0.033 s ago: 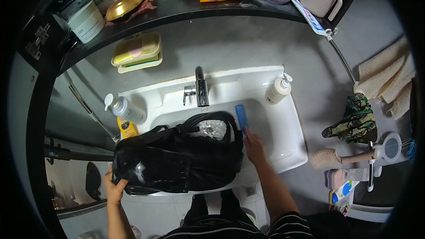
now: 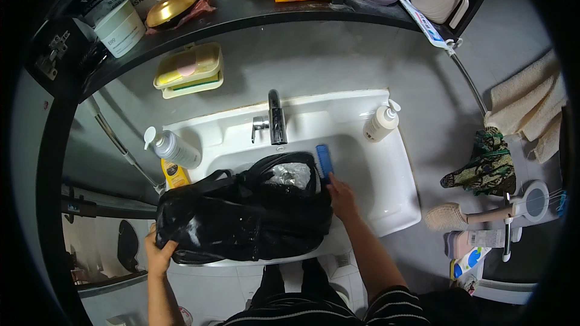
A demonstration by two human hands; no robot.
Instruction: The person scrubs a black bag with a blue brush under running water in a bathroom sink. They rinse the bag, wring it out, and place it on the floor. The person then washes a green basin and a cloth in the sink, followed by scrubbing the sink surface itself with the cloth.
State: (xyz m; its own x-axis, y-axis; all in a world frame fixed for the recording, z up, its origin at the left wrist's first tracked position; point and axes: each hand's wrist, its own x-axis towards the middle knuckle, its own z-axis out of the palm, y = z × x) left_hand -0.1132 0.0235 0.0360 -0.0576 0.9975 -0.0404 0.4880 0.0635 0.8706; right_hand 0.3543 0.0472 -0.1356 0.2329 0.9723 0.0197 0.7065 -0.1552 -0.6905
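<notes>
A wet, shiny black bag [image 2: 235,223] with straps lies across the front of the white sink [image 2: 386,199], with a patch of white foam on its left part. Crumpled clear plastic [image 2: 293,175] shows inside the loop of its strap. My left hand [image 2: 159,250] grips the bag's lower left corner, thumb on top and fingers behind it. In my right hand [image 2: 342,198] is a blue scrubbing brush [image 2: 324,160], held by its lower end at the bag's right edge. The bristles face the bag; whether they touch it I cannot tell.
A chrome faucet [image 2: 277,121] rises behind the bag. Pump bottles stand at the sink's left [image 2: 175,148] and right [image 2: 382,122] corners, with a yellow tube [image 2: 175,174] at the left. Above runs a dark shelf [image 2: 260,23]; a soap box [image 2: 188,72] hangs below it.
The blue brush and my right hand have shifted slightly left, toward the bag, and the brush's tilt has changed a little. My left hand keeps its grip on the bag's corner.
</notes>
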